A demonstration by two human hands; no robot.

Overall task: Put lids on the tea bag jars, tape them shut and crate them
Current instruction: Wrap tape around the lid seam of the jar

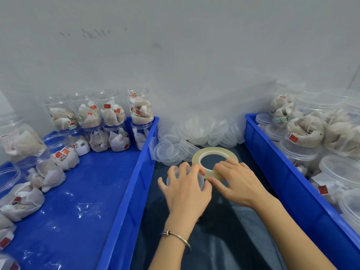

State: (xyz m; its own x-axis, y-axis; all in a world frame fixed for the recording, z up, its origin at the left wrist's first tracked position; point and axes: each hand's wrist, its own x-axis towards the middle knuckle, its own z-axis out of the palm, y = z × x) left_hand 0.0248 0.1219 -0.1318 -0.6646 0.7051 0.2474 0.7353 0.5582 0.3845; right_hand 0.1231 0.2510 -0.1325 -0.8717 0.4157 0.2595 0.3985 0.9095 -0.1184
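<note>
My left hand (pixel 185 190) grips a clear lidded jar (pixel 176 175) from above, low in the middle over the dark cloth. My right hand (pixel 235 180) rests on the near edge of a yellowish roll of clear tape (pixel 200 153), fingers curled at the rim beside the jar's lid. Whether a tape end reaches the jar is hidden by my fingers. A heap of clear lids (pixel 200 131) lies behind the tape. Jars of tea bags (pixel 115 121) stand stacked at the back of the left blue crate (pixel 124 191); lidded jars (pixel 307 131) fill the right blue crate (pixel 292 172).
Loose tea bags (pixel 48 172) and open jars lie along the left side of the left crate, whose blue floor shows in the middle. A dark cloth (pixel 224 240) covers the gap between the crates. A pale wall rises close behind everything.
</note>
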